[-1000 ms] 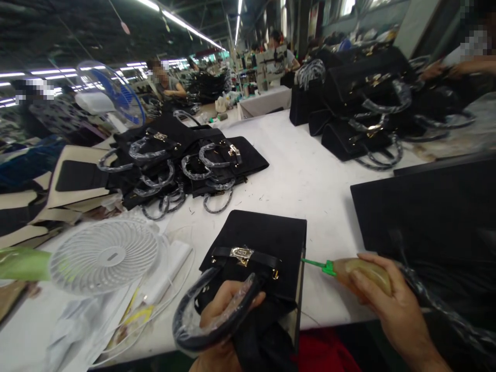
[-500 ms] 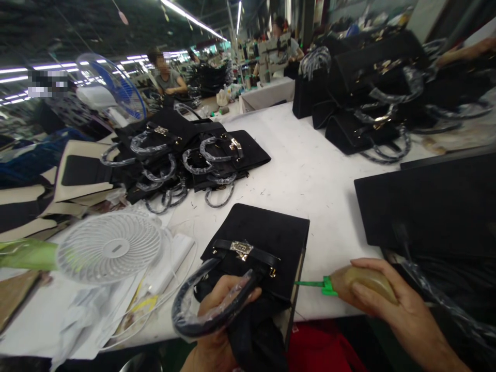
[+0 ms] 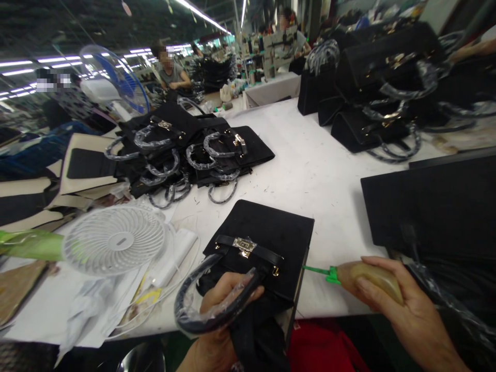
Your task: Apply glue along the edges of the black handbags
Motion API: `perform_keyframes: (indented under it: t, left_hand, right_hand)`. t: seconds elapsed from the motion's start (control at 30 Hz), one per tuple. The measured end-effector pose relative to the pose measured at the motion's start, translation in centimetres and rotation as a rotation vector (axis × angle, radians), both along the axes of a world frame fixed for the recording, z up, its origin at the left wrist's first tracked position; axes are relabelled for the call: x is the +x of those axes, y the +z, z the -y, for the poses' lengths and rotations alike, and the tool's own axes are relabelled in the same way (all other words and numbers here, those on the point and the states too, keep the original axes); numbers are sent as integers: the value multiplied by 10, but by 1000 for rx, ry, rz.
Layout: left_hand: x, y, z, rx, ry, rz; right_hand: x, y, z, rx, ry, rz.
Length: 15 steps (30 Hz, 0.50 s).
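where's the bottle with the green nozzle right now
In the head view, the bottle is right of centre in the right hand, its green nozzle pointing left toward the side edge of the black handbag the left hand holds.

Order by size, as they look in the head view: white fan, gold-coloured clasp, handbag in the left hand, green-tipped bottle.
1. Handbag
2. White fan
3. Green-tipped bottle
4. Gold-coloured clasp

Right hand [image 3: 406, 297] holding bottle [image 3: 382, 280], black handbag [image 3: 271, 222]

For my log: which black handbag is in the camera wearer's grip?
The front-center handbag: only it is in the left hand; the right hand holds a bottle.
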State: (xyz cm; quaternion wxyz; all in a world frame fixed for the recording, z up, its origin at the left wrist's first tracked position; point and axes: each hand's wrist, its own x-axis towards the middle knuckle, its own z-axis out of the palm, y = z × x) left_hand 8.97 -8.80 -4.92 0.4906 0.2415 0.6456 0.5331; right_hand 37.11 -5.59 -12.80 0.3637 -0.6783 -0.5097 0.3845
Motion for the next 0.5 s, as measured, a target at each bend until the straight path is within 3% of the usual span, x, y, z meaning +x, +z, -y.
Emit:
perform_keyframes:
  t: [0.13,0.27,0.4,0.5]
  left_hand:
    - [-5,-4,3,9,-50,-17]
    - [-4,-4,5,8,-52,-60]
    - [-1,1,5,24,-43,-82]
    - [-1,3,4,23,-30,-104]
  right_hand:
    - [-1,0,11,-87,138,-111]
    - [-5,2,22,-15,34,-42]
    - [-9,5,26,-39,116,-111]
    - [-8,4,25,21,34,-24]
